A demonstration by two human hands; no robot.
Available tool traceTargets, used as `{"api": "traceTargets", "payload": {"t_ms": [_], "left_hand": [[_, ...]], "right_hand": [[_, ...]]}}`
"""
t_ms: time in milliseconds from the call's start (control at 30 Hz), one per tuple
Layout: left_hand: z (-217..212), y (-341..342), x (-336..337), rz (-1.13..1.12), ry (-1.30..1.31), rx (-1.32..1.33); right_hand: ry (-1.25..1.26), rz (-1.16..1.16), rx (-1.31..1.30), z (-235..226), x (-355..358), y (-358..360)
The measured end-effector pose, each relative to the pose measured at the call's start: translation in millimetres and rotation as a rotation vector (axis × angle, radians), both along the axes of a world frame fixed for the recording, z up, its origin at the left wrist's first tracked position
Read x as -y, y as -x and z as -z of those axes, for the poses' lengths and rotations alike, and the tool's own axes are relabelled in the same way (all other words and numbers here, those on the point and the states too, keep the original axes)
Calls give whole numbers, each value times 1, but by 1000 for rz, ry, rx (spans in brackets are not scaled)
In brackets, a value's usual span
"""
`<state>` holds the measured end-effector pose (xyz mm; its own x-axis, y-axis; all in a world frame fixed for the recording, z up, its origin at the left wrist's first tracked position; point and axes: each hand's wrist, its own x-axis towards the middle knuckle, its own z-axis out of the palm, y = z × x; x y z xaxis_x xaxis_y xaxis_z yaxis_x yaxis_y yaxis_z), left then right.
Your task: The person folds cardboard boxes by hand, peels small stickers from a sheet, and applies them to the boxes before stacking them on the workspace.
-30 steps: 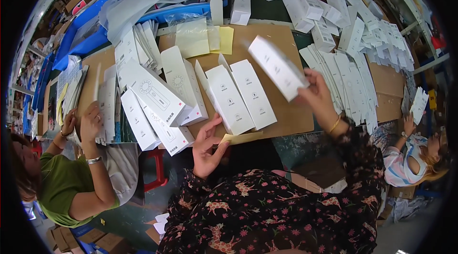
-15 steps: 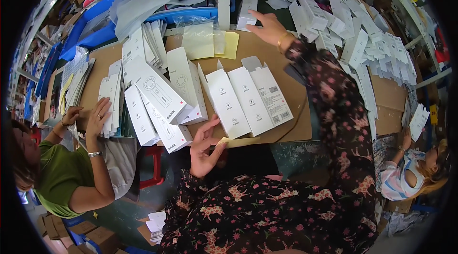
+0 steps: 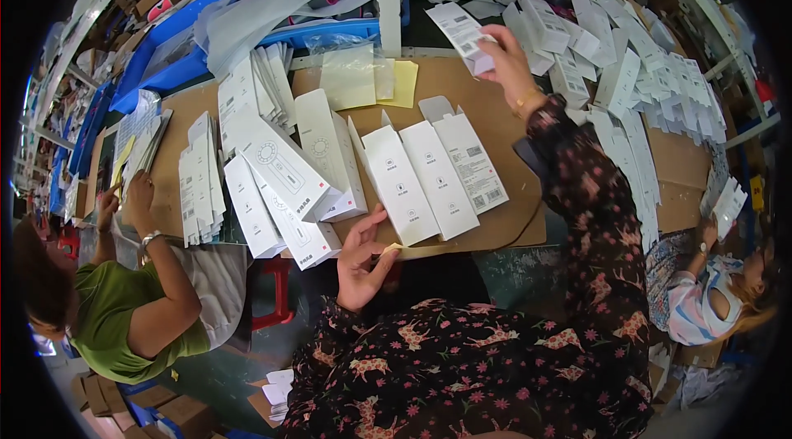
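Note:
My right hand grips a slim white carton, raised above the far side of the table with a printed face showing. Near the front table edge, my left hand pinches a small pale-yellow strip between thumb and fingers; what the strip is made of, I cannot tell. Just beyond that hand, white cartons lie side by side, some with their far-end flaps raised. Left of them is a loose heap of white cartons with a drawing of a handheld device on some faces.
Yellow paper and a clear plastic bag lie at the back, beside a white post. Blue trays stand far left. Many white cartons pile up at right. A co-worker in green sits left, another person right.
My right hand has lifted the white carton from the back of the table and brought it nearer, to the right. My left hand stays almost still. The co-worker's hand at left has left the flat cartons.

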<state>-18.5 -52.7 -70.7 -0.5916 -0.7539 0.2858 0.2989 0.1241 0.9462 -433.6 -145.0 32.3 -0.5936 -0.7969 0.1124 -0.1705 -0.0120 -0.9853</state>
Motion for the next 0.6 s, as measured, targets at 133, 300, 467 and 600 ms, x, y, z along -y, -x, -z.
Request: {"api": "traceTargets", "payload": {"t_ms": [133,300,467,600], "left_hand": [[-2,2,2,33,19,-20],[0,2,4,57,14,-11],[-5,4,2,24,-15,-39],[-15,-4,-3,1,11,29]], "right_hand": [[161,-35,357,-23,-118,-29],[173,-23,933,3,-218,-52],[-160,88,863,8,-253,-87],[-214,174,568,30,-264,-79]]}}
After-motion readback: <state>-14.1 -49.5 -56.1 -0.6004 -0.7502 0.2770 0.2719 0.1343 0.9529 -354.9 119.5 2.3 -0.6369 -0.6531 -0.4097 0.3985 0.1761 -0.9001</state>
